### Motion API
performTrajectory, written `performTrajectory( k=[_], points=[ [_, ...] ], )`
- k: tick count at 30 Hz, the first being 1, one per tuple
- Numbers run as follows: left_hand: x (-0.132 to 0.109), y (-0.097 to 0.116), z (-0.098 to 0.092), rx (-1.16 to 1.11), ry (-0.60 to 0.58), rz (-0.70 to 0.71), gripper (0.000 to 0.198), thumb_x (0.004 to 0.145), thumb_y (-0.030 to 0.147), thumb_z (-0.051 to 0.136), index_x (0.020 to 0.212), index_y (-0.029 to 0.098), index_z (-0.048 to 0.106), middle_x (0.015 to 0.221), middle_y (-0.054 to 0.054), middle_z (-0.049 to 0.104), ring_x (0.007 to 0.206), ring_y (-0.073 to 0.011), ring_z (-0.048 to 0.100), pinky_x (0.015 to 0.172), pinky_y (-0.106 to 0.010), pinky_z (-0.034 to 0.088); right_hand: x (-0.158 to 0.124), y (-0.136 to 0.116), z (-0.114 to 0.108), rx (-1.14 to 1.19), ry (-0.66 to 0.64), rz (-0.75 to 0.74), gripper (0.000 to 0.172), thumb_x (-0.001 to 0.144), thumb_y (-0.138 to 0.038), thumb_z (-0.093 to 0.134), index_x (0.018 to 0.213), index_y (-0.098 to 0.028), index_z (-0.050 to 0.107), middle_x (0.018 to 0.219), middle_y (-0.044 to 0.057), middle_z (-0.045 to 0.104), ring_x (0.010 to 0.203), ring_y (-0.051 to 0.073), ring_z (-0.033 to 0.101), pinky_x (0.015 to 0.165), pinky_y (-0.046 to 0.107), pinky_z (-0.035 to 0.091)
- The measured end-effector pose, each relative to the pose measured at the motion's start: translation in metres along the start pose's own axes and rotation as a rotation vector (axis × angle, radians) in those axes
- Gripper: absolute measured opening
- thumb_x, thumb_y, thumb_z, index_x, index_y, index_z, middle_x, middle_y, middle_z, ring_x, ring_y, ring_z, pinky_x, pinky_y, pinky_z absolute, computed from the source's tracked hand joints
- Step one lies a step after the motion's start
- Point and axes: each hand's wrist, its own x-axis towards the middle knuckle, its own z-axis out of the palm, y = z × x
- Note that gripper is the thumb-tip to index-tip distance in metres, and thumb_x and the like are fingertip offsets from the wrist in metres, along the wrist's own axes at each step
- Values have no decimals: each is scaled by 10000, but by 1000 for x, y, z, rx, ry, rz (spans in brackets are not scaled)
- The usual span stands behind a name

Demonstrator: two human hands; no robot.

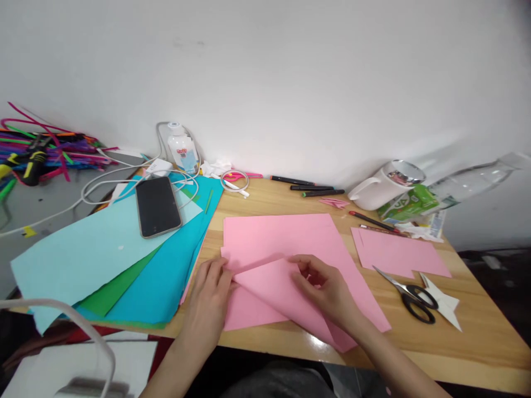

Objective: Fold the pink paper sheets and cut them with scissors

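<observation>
A phone (158,207) lies on light-blue paper (83,249). The left hand (208,296) touches the left end of the folded pink sheet (274,282), its grip hard to tell; the sheet lies over larger pink paper (282,232) on the counter (477,337). The right hand (329,287) pinches its raised edge. Scissors (409,290) overlap a white cutout (446,301).

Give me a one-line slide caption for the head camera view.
Left hand and right hand on a curled pink sheet, between phone and scissors.
</observation>
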Motion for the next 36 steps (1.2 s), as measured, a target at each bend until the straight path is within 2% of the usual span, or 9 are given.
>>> performTrajectory(
  k=[5,7,10,16,19,24,28,33,36],
  points=[
    [3,14,-5,41,62,161,455,847,132,550,1283,153,421,1334,-201,432,1263,-343,383,971,-534,390,5,7,2,-37,7,-31,308,830,-199,496,1134,-172,534,688,-23,508,555,107,495,504,214,430],
    [4,20,-3,17,4,246,494,842,101,547,1308,181,405,1395,-194,387,1344,-356,274,1023,-580,312,8,11,2,-57,14,-31,326,834,-199,485,1156,-168,529,711,-11,526,579,114,518,524,222,448],
    [4,24,5,56,-83,243,560,819,77,559,1339,194,386,1450,-214,317,1381,-388,165,1027,-630,262,11,16,2,-48,24,-18,334,850,-232,479,1173,-159,524,736,7,543,595,124,533,522,228,456],
    [10,23,18,137,-179,263,805,698,-15,550,1409,270,300,1529,-201,119,1371,-454,64,968,-723,221,14,26,-7,-10,90,65,344,874,-314,482,1173,-145,509,731,10,532,559,118,525,487,219,441],
    [14,24,19,122,-218,284,793,706,0,513,1416,277,292,1539,-190,65,1377,-435,79,968,-707,242,20,30,-12,-28,66,82,329,875,-342,496,1142,-154,529,731,15,540,545,117,523,466,220,428],
    [13,23,20,131,-202,262,810,676,-14,482,1419,253,303,1521,-213,141,1366,-460,98,942,-755,195,41,30,-17,-58,87,45,277,847,-339,542,1071,-176,543,773,29,575,626,139,559,530,239,466],
    [11,17,18,80,-224,289,874,635,-54,462,1445,193,245,1510,-258,115,1361,-442,158,972,-664,293,54,27,-20,-100,32,61,140,844,-311,534,844,-179,581,708,22,585,599,135,531,512,238,435],
    [15,12,20,58,-159,298,649,794,74,519,1407,182,335,1517,-221,148,1354,-418,219,989,-594,346,62,29,-26,-79,-13,120,178,823,-348,570,799,-179,619,618,2,565,544,130,511,469,228,408],
    [14,9,24,69,-108,259,574,839,173,542,1387,181,374,1502,-200,232,1351,-422,226,969,-561,394,65,33,-30,-52,-44,164,178,817,-357,581,825,-184,623,671,21,613,580,147,557,490,235,430]
  ],
)
